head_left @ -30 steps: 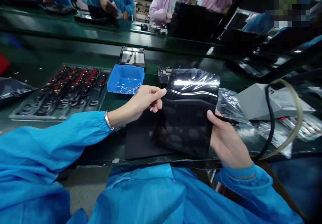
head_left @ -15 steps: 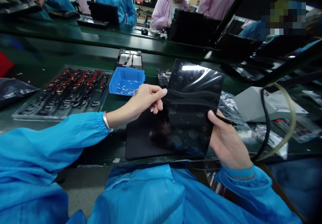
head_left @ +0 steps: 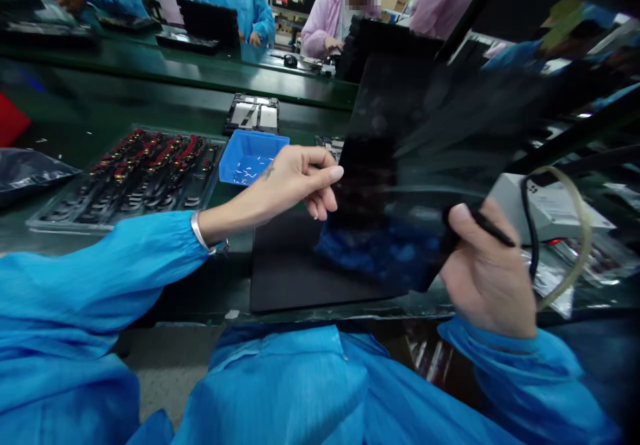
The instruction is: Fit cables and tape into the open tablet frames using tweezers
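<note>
A thin, glossy black screen panel (head_left: 400, 165), blurred by motion, is held up and tilted by my right hand (head_left: 487, 265), which grips its lower right edge. A slim black pen-like tool (head_left: 494, 227) also lies in that hand, by the thumb. At the panel's left edge, my left hand (head_left: 305, 181) is closed in a pinch. Whether those fingers grip the edge, a film or nothing cannot be made out. Below the panel, a flat black mat or plate (head_left: 305, 271) lies on the bench, partly covered by it.
Left of centre stand a blue bin (head_left: 253, 148) of small white pieces and a clear tray (head_left: 130, 178) of red and black parts. An opened device (head_left: 253, 113) lies behind the bin. A grey box (head_left: 550, 208) and a looped cable (head_left: 583, 231) are right. Co-workers sit opposite.
My right hand has moved right, and the panel has risen and swung to the right with it. The left hand has shifted slightly right and stays pinched by the panel's left edge.
</note>
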Available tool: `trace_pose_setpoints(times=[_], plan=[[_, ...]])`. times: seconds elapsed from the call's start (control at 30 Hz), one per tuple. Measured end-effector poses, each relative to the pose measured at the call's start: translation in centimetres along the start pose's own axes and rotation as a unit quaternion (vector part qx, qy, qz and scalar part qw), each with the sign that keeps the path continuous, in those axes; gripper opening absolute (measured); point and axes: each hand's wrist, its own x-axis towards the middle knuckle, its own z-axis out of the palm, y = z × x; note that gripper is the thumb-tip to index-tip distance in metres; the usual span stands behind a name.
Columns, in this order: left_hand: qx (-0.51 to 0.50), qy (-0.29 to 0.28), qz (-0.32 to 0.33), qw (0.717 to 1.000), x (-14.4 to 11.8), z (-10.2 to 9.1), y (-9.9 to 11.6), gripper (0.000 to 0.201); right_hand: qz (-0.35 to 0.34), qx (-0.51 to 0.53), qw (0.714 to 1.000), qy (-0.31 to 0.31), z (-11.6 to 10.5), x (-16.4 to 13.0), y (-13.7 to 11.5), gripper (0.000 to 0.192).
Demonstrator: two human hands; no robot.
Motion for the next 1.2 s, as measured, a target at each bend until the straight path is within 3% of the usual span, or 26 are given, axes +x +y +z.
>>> trace_pose_setpoints(times=[0.1, 0.2, 0.27, 0.37, 0.47, 0.6, 0.77, 1.0, 1.2], plan=[[0.025, -0.001, 0.012, 1.0, 0.4, -0.5, 1.5, 0.017, -0.177, -0.07, 0.981, 0.03, 0.8, 0.4, -1.7, 0.022], [0.045, 0.014, 0.041, 0.998, 0.1, -0.7, 2.5, 0.014, -0.243, -0.085, 0.966, 0.029, 1.3, 0.2, -2.3, 0.028], [0.055, 0.03, 0.053, 0.997, -0.3, -0.5, 2.5, 0.02, -0.197, -0.062, 0.978, 0.022, 1.4, -0.2, -1.9, 0.027], [0.047, 0.034, 0.052, 0.997, -0.8, -0.2, 1.7, 0.027, -0.045, -0.01, 0.999, 0.014, 0.9, -0.7, -0.5, 0.019], [0.008, 0.024, 0.03, 0.999, -0.6, 0.0, 0.4, 0.036, 0.077, 0.035, 0.996, -0.015, 0.3, -1.2, 0.9, 0.018], [-0.023, 0.025, -0.022, 0.999, 0.0, -0.1, -0.9, 0.044, 0.133, 0.057, 0.988, -0.048, -0.1, -1.5, 2.1, 0.025], [-0.022, 0.029, -0.035, 0.999, 0.1, -0.4, -1.5, 0.045, 0.146, 0.055, 0.986, -0.059, -0.1, -1.4, 2.7, 0.032], [-0.028, 0.026, -0.034, 0.999, 0.2, -0.6, -1.7, 0.043, 0.154, 0.049, 0.985, -0.056, 0.3, -1.3, 2.5, 0.026], [-0.039, 0.001, -0.023, 0.999, 0.4, -1.0, -0.3, 0.019, -0.043, -0.055, 0.997, 0.045, 0.7, -0.8, -0.5, 0.023]])
